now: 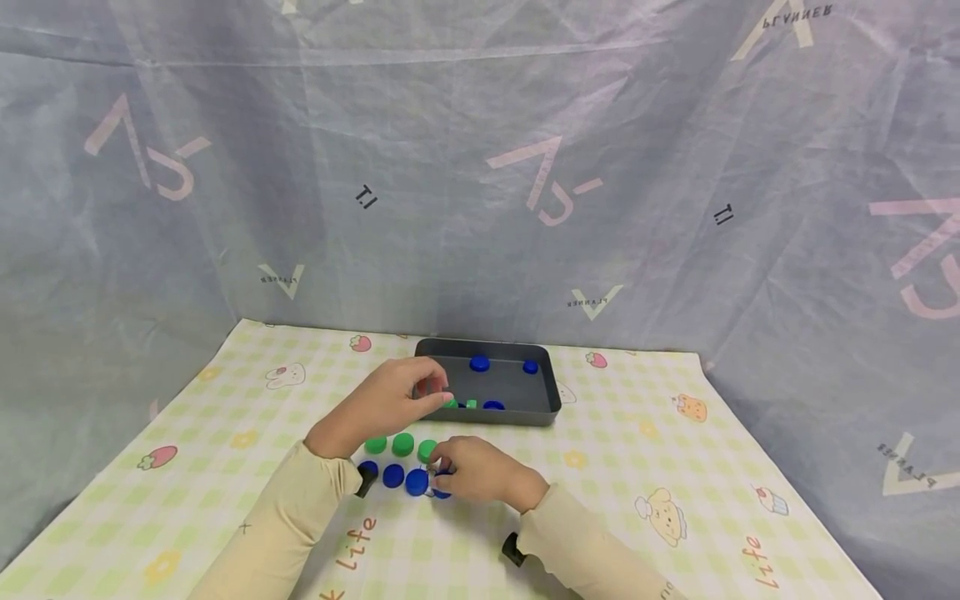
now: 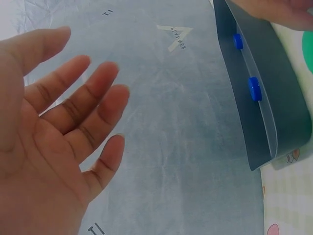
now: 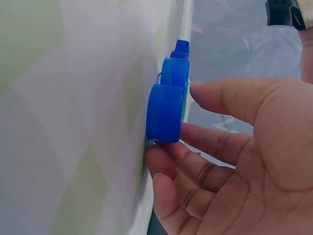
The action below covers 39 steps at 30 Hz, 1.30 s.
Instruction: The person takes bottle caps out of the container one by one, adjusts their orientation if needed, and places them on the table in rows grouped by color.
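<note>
My left hand hovers over the left side of a dark grey tray, its fingers loosely bent and holding nothing. In the left wrist view its palm and spread fingers show. My right hand is low at the right end of two rows of round plastic caps. Its thumb and fingertips are around a blue cap standing close to the cloth, with a gap between thumb and forefinger. Next to it is another blue cap; behind stands a green cap. Something small and greyish shows between the fingers.
Blue caps and small green pieces lie inside the tray. More green caps and blue caps continue the rows leftward, partly under my left wrist. A checked tablecloth covers the table; a grey curtain hangs behind.
</note>
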### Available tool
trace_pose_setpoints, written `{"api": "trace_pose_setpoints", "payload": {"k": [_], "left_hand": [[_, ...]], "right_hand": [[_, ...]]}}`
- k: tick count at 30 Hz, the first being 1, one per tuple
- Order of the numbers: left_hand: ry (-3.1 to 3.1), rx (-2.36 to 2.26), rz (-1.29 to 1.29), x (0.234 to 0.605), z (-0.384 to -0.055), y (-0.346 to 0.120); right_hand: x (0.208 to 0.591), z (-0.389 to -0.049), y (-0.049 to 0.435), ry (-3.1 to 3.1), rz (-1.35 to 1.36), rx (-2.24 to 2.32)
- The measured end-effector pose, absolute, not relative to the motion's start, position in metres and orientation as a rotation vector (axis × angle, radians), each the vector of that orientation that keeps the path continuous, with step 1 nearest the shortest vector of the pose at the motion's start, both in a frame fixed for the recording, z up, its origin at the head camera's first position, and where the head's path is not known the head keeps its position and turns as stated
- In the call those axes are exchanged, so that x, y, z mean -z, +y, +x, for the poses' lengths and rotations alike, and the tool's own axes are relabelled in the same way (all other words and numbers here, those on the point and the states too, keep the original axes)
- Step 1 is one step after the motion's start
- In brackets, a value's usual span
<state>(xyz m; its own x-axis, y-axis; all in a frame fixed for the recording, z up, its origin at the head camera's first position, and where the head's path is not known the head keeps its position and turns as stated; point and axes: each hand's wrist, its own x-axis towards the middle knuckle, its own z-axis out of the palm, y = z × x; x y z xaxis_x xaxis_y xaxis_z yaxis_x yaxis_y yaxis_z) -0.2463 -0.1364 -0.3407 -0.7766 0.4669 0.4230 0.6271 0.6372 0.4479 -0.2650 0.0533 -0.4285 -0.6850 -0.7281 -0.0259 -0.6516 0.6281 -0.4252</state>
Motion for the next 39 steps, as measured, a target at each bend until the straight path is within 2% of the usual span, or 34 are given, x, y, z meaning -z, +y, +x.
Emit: {"api": "trace_pose_setpoints", "payload": {"k": [15,21,26,32,39], "left_hand": [[-2.536,0.909,-0.928,0.341,-0.25,-0.135],[-2.464,0.882,-0.943,0.32,-0.258,-0.139],[-2.41,0.824,-1.031,0.286,-0.276,-0.126],[-2.435,0.765,-0.996,0.256,-0.3,-0.109],[-2.728,0.695,-0.898,0.265,-0.338,-0.09]], "right_hand": [[0.423,-0.264,0.058,2.61,-1.103,0.603],[0.404,-0.263,0.062,2.572,-1.136,0.666],[0.384,-0.254,0.067,2.531,-1.13,0.735],[0.366,-0.246,0.073,2.512,-1.246,0.748],[0.346,-0.245,0.089,2.588,-1.244,0.79]]}}
